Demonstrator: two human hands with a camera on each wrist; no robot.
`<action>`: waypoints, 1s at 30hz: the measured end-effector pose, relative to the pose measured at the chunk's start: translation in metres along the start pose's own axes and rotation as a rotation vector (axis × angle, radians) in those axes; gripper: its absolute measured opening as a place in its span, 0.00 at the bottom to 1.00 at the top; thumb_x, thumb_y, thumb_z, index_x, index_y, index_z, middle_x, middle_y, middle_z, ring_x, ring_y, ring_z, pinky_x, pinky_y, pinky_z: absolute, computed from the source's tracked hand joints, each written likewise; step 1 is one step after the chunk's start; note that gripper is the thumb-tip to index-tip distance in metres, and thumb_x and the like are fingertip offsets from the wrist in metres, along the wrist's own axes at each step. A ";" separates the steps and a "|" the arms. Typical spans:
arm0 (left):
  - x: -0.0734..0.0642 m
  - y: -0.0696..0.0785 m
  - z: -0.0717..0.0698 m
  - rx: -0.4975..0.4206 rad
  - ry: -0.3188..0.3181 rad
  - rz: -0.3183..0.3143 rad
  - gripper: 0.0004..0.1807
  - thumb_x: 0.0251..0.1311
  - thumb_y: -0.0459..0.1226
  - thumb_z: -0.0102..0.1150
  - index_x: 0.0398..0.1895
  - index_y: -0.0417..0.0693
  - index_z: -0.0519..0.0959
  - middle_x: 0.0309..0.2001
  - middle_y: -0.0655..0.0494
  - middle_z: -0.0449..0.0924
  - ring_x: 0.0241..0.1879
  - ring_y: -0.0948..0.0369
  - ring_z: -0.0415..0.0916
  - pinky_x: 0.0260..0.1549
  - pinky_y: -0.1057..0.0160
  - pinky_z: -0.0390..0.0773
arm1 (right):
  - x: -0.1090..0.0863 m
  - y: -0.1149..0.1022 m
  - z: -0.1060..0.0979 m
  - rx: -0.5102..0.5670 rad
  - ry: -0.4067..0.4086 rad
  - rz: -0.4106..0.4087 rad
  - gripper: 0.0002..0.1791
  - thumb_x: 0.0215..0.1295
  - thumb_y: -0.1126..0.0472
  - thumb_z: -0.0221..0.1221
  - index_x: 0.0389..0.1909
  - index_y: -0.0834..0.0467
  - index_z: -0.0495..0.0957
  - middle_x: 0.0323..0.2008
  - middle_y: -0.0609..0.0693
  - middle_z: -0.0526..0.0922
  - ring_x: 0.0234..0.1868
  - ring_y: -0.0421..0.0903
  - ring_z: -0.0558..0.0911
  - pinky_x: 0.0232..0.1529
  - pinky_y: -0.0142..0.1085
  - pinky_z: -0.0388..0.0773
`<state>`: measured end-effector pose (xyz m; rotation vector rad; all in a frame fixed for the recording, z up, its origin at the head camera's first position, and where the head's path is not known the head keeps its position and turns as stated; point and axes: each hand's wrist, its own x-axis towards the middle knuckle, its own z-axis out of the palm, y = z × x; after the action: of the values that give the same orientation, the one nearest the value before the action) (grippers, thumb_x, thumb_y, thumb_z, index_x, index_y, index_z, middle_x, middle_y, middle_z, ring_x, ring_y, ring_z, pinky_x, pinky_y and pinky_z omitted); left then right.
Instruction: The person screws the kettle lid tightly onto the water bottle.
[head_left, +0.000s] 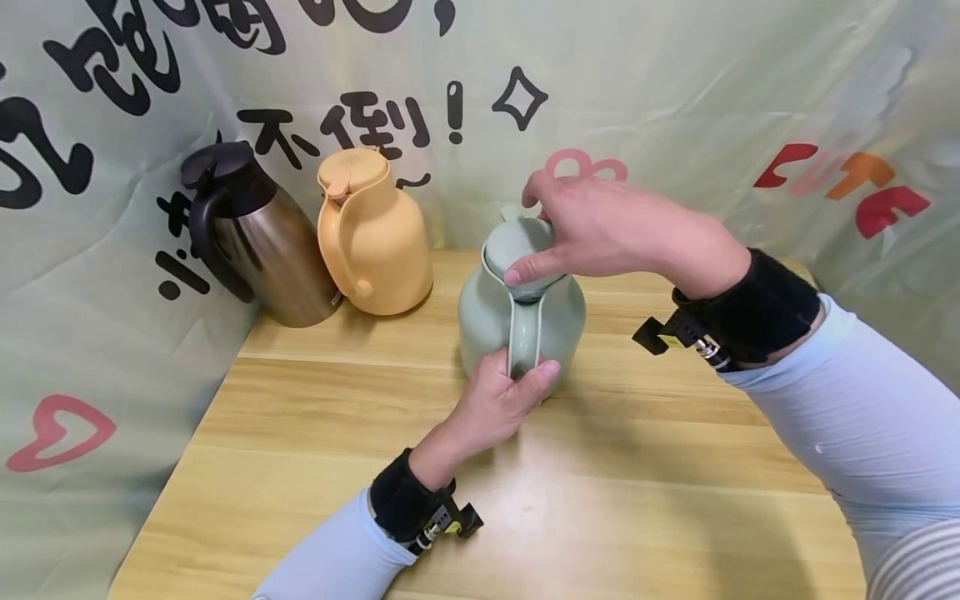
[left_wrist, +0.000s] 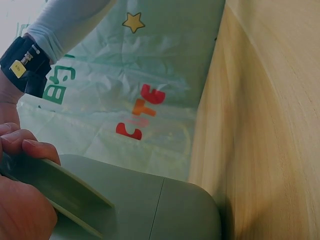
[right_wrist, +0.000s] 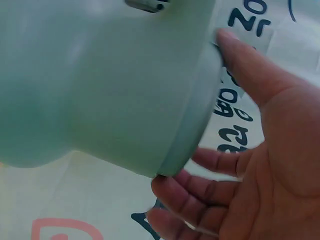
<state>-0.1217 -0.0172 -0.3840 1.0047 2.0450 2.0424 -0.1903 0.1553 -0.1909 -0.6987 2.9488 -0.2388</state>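
Note:
A pale green thermos jug (head_left: pixel 480 321) stands upright on the wooden table, its handle facing me. My left hand (head_left: pixel 487 408) grips the lower part of that handle (head_left: pixel 525 337), thumb on the right side; the left wrist view shows the fingers curled round the handle (left_wrist: pixel 82 197). Over the top, my right hand (head_left: pixel 607 225) holds the jug's round lid (head_left: pixel 517 243), thumb on the near side and fingers round the far side. In the right wrist view, thumb and fingertips touch opposite edges of the lid (right_wrist: pixel 192 125). The lid sits in the jug's mouth.
Left of the green jug stand an orange thermos jug (head_left: pixel 390 242) and a brown metallic jug (head_left: pixel 277 250) with a black top and handle, close together. A printed cloth (head_left: pixel 675 75) hangs behind the table (head_left: pixel 360 417) and along its left side.

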 end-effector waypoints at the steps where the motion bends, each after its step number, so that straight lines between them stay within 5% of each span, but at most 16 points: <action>1: 0.000 0.000 0.000 0.001 -0.001 0.005 0.22 0.77 0.47 0.57 0.24 0.45 0.73 0.19 0.60 0.69 0.21 0.66 0.66 0.24 0.66 0.69 | 0.000 0.000 0.000 -0.015 0.004 0.014 0.55 0.57 0.23 0.66 0.70 0.61 0.65 0.52 0.61 0.82 0.52 0.60 0.76 0.54 0.52 0.72; 4: 0.001 0.000 0.000 -0.004 -0.004 0.010 0.23 0.77 0.48 0.57 0.24 0.45 0.72 0.19 0.59 0.68 0.21 0.66 0.66 0.24 0.66 0.69 | -0.002 -0.001 -0.001 -0.007 -0.002 0.028 0.59 0.54 0.21 0.66 0.71 0.61 0.64 0.53 0.61 0.81 0.53 0.61 0.74 0.55 0.53 0.73; 10: 0.001 0.002 0.000 -0.005 0.000 -0.014 0.24 0.76 0.50 0.57 0.24 0.45 0.73 0.19 0.60 0.68 0.21 0.66 0.66 0.24 0.66 0.69 | -0.005 0.000 -0.004 0.049 -0.037 -0.009 0.49 0.59 0.33 0.71 0.69 0.60 0.65 0.53 0.57 0.81 0.52 0.52 0.80 0.55 0.46 0.75; 14: 0.000 0.001 0.000 0.005 0.003 -0.018 0.23 0.76 0.51 0.58 0.26 0.45 0.74 0.19 0.60 0.69 0.21 0.66 0.67 0.25 0.66 0.70 | -0.005 -0.004 -0.002 -0.030 -0.011 0.043 0.52 0.58 0.24 0.66 0.66 0.61 0.67 0.41 0.58 0.82 0.47 0.58 0.75 0.47 0.47 0.75; 18: -0.001 0.001 0.000 0.013 0.004 -0.014 0.25 0.76 0.53 0.58 0.26 0.45 0.74 0.20 0.60 0.70 0.22 0.66 0.67 0.25 0.66 0.71 | -0.006 -0.004 -0.005 -0.072 -0.005 0.096 0.55 0.53 0.17 0.63 0.65 0.59 0.68 0.48 0.59 0.77 0.49 0.62 0.74 0.46 0.51 0.76; 21: -0.001 0.000 0.000 0.008 0.001 -0.014 0.26 0.75 0.55 0.57 0.25 0.45 0.73 0.20 0.60 0.70 0.22 0.66 0.67 0.25 0.66 0.70 | -0.007 0.000 -0.010 -0.065 -0.013 0.029 0.51 0.57 0.24 0.67 0.69 0.57 0.69 0.58 0.57 0.71 0.56 0.60 0.74 0.56 0.54 0.73; 26: 0.000 0.000 0.000 -0.001 0.004 -0.020 0.26 0.75 0.55 0.57 0.25 0.45 0.73 0.20 0.60 0.69 0.21 0.65 0.66 0.25 0.66 0.69 | -0.001 0.006 -0.012 0.016 -0.097 -0.193 0.46 0.61 0.45 0.73 0.76 0.55 0.66 0.65 0.56 0.75 0.64 0.55 0.71 0.66 0.53 0.67; 30: 0.000 0.000 0.001 0.001 0.011 -0.026 0.25 0.75 0.53 0.58 0.25 0.45 0.73 0.20 0.61 0.69 0.22 0.65 0.66 0.25 0.66 0.69 | 0.004 0.005 -0.009 0.046 -0.131 -0.226 0.42 0.60 0.51 0.71 0.75 0.57 0.68 0.65 0.55 0.78 0.62 0.51 0.77 0.65 0.47 0.73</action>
<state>-0.1210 -0.0168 -0.3841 0.9639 2.0530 2.0388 -0.1975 0.1594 -0.1828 -1.0009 2.7312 -0.2660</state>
